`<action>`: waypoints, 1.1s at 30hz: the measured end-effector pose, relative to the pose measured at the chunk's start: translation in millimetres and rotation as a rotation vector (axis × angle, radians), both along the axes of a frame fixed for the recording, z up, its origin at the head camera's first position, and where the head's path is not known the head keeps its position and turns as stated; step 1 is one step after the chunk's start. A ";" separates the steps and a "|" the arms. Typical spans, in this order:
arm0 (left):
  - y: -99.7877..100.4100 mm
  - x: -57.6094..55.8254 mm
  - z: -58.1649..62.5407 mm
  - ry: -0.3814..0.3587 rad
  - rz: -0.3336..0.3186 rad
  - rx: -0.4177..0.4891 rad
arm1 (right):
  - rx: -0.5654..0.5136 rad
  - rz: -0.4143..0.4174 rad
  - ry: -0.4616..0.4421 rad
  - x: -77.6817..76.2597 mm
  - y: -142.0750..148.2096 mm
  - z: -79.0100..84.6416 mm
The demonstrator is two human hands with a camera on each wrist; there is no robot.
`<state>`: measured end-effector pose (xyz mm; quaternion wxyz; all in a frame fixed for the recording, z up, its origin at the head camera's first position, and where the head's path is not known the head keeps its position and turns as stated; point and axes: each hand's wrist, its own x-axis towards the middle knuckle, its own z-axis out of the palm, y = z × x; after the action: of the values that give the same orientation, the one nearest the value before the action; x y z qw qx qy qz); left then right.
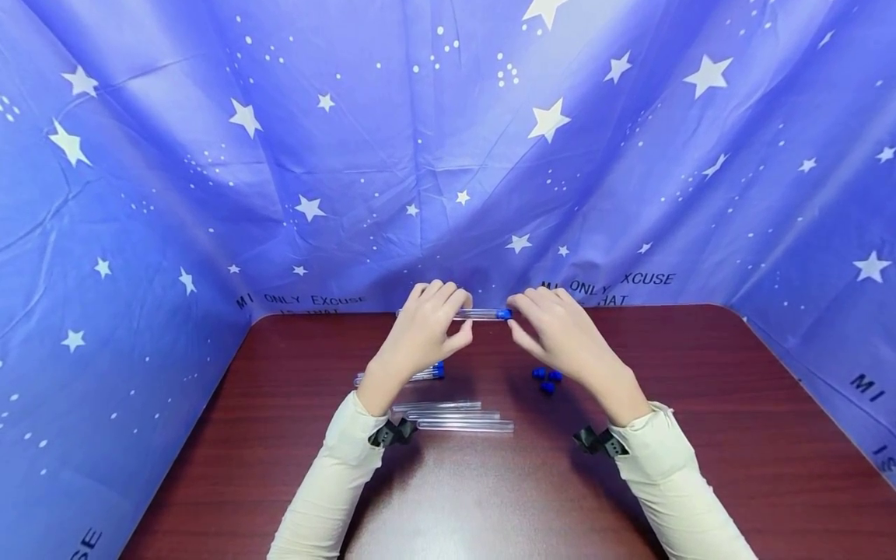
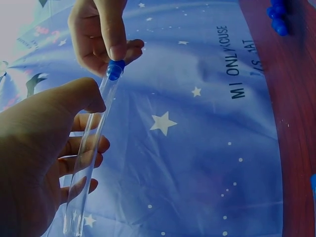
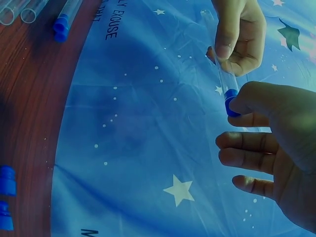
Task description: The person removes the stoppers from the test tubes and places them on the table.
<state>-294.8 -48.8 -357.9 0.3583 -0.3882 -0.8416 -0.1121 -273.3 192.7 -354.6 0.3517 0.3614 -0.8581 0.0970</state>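
Above the far part of the table, my left hand [image 1: 430, 320] holds a clear test tube [image 2: 91, 143] between thumb and fingers. The tube lies roughly level in the head view, its capped end toward the right. A blue cap [image 2: 115, 69] sits at its mouth. My right hand [image 1: 563, 330] pinches this cap with thumb and index finger; in the right wrist view its other fingers [image 3: 247, 158] are extended away from the tube. Below the hands lie several loose blue caps [image 1: 547, 381] on the right and uncapped clear tubes [image 1: 465, 425] nearer the front.
Blue-capped tubes [image 1: 435, 370] lie on the table behind the left forearm, partly hidden. The dark red wooden table [image 1: 707, 435] ends at a blue star-printed curtain [image 1: 420, 155], which hangs close behind and along both sides. Each wrist bears a black strap mount [image 1: 393, 432].
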 end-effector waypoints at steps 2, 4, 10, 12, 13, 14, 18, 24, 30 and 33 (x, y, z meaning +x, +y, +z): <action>0.4 -0.2 0.0 -0.001 -0.002 -0.003 | 0.000 0.004 0.007 0.0 0.2 0.5; 1.0 -0.8 0.1 0.003 -0.003 -0.006 | -0.002 0.010 0.011 -0.1 0.5 1.4; 1.0 -0.3 1.2 0.025 -0.005 -0.015 | -0.009 0.024 0.010 0.1 0.3 3.2; 0.6 0.2 1.6 0.031 -0.007 -0.023 | -0.008 0.020 0.008 0.2 0.1 3.0; 0.3 0.3 1.7 0.035 -0.009 -0.028 | -0.007 0.016 0.004 0.3 0.1 2.9; 0.2 0.1 1.5 0.038 -0.011 -0.031 | -0.006 0.012 0.000 0.3 0.0 2.8; -0.8 -0.2 1.1 0.046 -0.021 -0.036 | 0.008 0.005 -0.012 0.4 -0.6 2.4; -0.4 0.1 -0.1 0.054 -0.029 -0.026 | 0.036 0.015 -0.004 -0.1 -2.0 0.1; 0.5 2.1 -0.9 0.045 -0.005 -0.034 | 0.043 0.017 0.006 0.2 -2.4 -2.3; 1.2 3.0 -1.7 0.039 0.002 -0.042 | 0.035 0.023 -0.005 0.7 -2.0 -3.4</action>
<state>-291.8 -47.7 -359.6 0.3666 -0.3967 -0.8371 -0.0866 -272.6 190.7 -358.0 0.3419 0.3772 -0.8563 0.0869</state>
